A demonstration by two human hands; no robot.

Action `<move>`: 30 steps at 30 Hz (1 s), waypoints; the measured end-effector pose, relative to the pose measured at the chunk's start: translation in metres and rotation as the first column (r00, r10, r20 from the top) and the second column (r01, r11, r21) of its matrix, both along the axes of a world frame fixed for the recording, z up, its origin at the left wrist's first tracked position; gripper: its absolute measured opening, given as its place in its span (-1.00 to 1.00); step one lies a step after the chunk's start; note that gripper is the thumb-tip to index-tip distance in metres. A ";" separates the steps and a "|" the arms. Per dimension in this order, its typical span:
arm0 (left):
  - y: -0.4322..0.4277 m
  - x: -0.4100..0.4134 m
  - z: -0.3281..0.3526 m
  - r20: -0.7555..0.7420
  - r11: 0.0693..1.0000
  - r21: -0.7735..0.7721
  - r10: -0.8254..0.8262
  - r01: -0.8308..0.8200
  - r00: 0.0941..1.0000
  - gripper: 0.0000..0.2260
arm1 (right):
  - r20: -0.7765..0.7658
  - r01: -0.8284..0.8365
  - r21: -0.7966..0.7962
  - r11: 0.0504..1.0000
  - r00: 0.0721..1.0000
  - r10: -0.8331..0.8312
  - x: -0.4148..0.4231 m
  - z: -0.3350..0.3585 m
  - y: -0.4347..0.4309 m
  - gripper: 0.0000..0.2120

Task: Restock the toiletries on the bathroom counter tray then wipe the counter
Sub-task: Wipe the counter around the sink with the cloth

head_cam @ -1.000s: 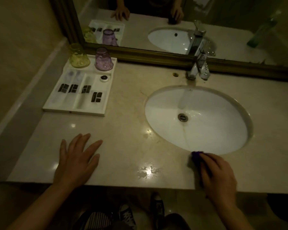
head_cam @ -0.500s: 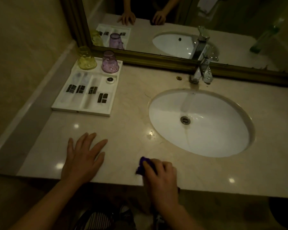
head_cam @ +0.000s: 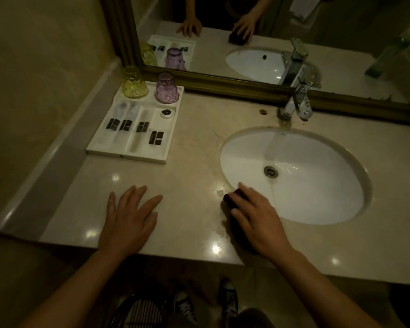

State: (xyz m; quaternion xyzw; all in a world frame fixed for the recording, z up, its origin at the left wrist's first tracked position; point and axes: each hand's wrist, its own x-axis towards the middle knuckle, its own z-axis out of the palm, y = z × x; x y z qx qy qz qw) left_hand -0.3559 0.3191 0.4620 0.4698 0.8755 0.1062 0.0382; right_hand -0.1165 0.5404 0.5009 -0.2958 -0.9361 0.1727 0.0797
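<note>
My right hand (head_cam: pixel 256 220) presses a dark purple cloth (head_cam: pixel 232 200) onto the beige marble counter (head_cam: pixel 192 166), just left of the sink's front rim. Most of the cloth is hidden under the palm. My left hand (head_cam: pixel 128 218) lies flat on the counter near the front edge, fingers spread, holding nothing. The white tray (head_cam: pixel 128 157) stands at the back left. It holds several white toiletry packets with black labels (head_cam: pixel 126 125), a small round tin (head_cam: pixel 166 112), an upturned yellow cup (head_cam: pixel 134 84) and an upturned purple cup (head_cam: pixel 166 88).
An oval white sink (head_cam: pixel 317 185) fills the counter's right half, with a chrome tap (head_cam: pixel 296 100) behind it. A framed mirror (head_cam: pixel 246 87) runs along the back. A wall borders the left side. Small water spots (head_cam: pixel 220 191) lie beside the cloth.
My right hand swept the cloth left along the front edge from below the sink, then forward and right to the sink's left rim. My left hand stayed put.
</note>
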 end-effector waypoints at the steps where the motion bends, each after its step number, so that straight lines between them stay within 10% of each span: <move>1: 0.000 -0.001 0.000 -0.006 1.000 -0.002 -0.001 0.001 1.000 -0.53 | 0.074 -0.094 0.046 0.994 0.993 0.091 0.003 -0.004 -0.003 -0.52; 9: 0.002 -0.001 -0.007 -0.030 1.000 0.001 0.007 -0.007 1.000 -0.55 | 0.001 0.029 0.197 0.980 1.000 -0.030 -0.002 -0.036 -0.053 -0.44; 16: 0.000 -0.005 -0.011 -0.052 1.000 0.001 0.002 -0.002 0.999 -0.56 | -0.136 -0.360 0.262 0.895 0.905 0.404 -0.061 -0.047 -0.107 -0.67; 25: 0.002 -0.001 -0.010 -0.028 0.999 0.040 0.027 -0.026 0.999 -0.56 | -0.181 0.295 0.182 0.938 0.948 -0.263 0.068 -0.033 0.003 -0.62; 30: 0.003 -0.002 -0.012 -0.027 0.999 0.041 0.031 -0.029 0.999 -0.57 | -0.165 0.175 0.257 0.950 0.977 -0.136 0.011 -0.043 -0.025 -0.64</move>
